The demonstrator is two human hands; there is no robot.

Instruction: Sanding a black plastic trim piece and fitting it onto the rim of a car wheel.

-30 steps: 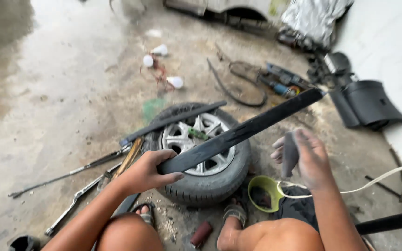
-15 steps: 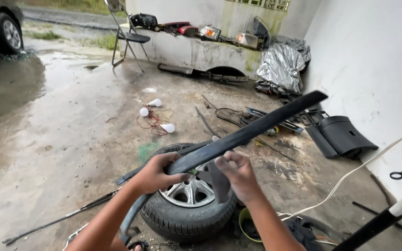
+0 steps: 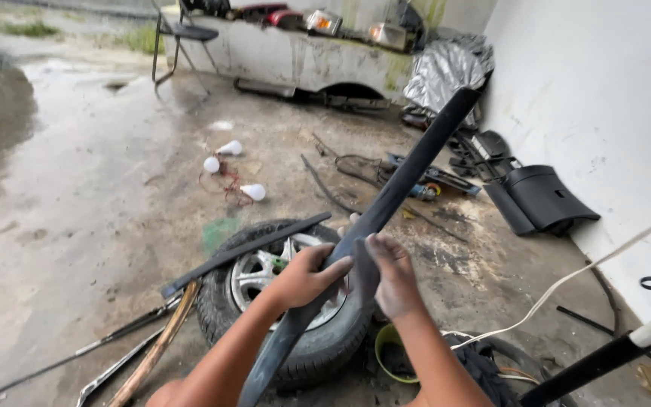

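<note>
Left grip (image 3: 307, 277) clamped around long black strip (image 3: 408, 177); right grip (image 3: 393, 275) closed on small dark pad (image 3: 365, 271), pressed against same strip. Strip slanting up from near the knees toward the wall. Just below, tyre with silver wheel (image 3: 280, 294) flat on wet floor (image 3: 62, 218), second black strip (image 3: 246, 252) across it. Green bowl (image 3: 389, 354) beside tyre. Farther off, three white bulbs (image 3: 227, 169), black panel (image 3: 544, 200), grey car body (image 3: 295, 56).

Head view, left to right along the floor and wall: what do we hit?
Wooden stick → tyre with alloy wheel → left hand → right hand → black panel against the wall → white-tipped black pole.
</note>
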